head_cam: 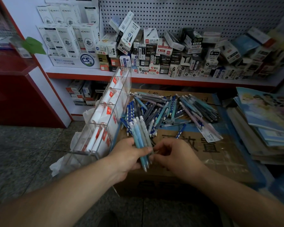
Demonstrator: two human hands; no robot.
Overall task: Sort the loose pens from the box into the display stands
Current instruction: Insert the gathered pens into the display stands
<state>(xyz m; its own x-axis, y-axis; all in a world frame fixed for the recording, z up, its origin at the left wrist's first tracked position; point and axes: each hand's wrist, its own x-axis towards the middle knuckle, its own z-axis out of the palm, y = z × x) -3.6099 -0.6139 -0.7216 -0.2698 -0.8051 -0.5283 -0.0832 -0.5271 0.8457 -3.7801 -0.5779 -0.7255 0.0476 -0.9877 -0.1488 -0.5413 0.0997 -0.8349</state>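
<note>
A heap of loose pens [170,108] in blue, teal and lilac lies on top of a closed cardboard box [220,154]. My left hand [128,158] grips a bundle of light blue pens [140,136], tips pointing toward me. My right hand [175,154] touches the lower end of that bundle with its fingertips; whether it grips a pen is unclear. A clear acrylic display stand [105,118] with several compartments, holding white and red card inserts, stands just left of the box on the floor.
A red-edged shelf [154,79] behind carries many stacked pen boxes under a pegboard. A pile of notebooks [266,122] sits right of the box. Grey stone floor [23,158] extends to the left. A red counter [15,89] is at far left.
</note>
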